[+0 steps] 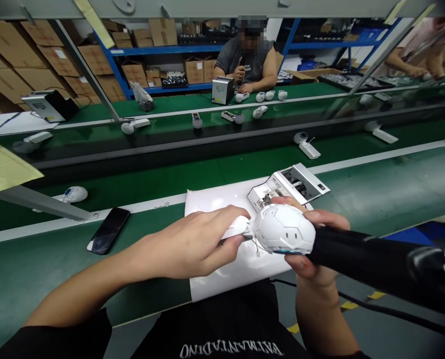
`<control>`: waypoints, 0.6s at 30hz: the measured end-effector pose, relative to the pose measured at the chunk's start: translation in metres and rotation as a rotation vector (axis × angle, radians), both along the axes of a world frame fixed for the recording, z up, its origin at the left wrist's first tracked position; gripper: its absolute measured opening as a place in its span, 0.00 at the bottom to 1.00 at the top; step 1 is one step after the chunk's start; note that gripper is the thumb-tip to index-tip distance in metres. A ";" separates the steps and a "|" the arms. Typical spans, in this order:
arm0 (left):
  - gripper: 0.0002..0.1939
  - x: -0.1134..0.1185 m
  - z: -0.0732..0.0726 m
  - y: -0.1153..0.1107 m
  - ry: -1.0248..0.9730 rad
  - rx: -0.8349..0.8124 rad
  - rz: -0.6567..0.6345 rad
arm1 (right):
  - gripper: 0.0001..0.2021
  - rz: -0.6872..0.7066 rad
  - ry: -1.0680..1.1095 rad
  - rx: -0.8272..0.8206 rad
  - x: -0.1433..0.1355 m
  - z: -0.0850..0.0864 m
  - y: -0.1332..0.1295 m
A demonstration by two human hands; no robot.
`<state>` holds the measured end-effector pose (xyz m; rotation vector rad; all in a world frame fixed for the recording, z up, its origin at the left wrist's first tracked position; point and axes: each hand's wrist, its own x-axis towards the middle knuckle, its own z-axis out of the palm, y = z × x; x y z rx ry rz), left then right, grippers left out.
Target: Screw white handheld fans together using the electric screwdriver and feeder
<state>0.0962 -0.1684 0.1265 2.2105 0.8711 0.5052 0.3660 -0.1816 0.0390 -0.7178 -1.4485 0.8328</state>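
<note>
My left hand (pixel 203 244) grips a small white plastic part (pixel 237 227) between thumb and fingers. Thin wires run from it to a white ball-shaped housing (pixel 284 228) with football-like panels and a blue-edged opening facing down. Fingers of my right hand (pixel 329 222) are wrapped around that housing from the right. A black tube-like object (pixel 372 264) crosses in front of the right hand and hides part of it. Just beyond the housing stands a white and silver bench device (pixel 290 184) on a white sheet (pixel 211 199); my right fingers overlap its near edge.
A dark phone (pixel 108 230) lies left on the green bench. Several white ball-headed units, one here (pixel 307 144), sit along the green conveyor (pixel 222 169). Metal posts (pixel 46 202) rise at left. A co-worker (pixel 248 60) sits opposite; another person's arms (pixel 413 62) show far right.
</note>
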 end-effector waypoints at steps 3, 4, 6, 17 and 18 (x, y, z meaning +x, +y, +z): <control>0.13 0.002 -0.003 -0.002 0.025 -0.004 -0.018 | 0.29 0.029 0.058 0.081 -0.005 0.005 0.004; 0.13 0.003 -0.004 -0.001 0.023 -0.016 -0.020 | 0.28 0.040 0.075 0.059 -0.006 0.006 0.005; 0.13 0.005 -0.008 0.001 -0.015 -0.073 -0.014 | 0.28 0.038 0.119 0.001 -0.008 0.006 0.009; 0.20 0.012 -0.050 0.011 -0.486 -0.934 -0.045 | 0.28 -0.147 0.086 -0.173 -0.005 -0.014 0.024; 0.20 0.012 -0.051 0.010 -0.485 -0.917 -0.045 | 0.29 -0.144 0.094 -0.177 -0.005 -0.014 0.024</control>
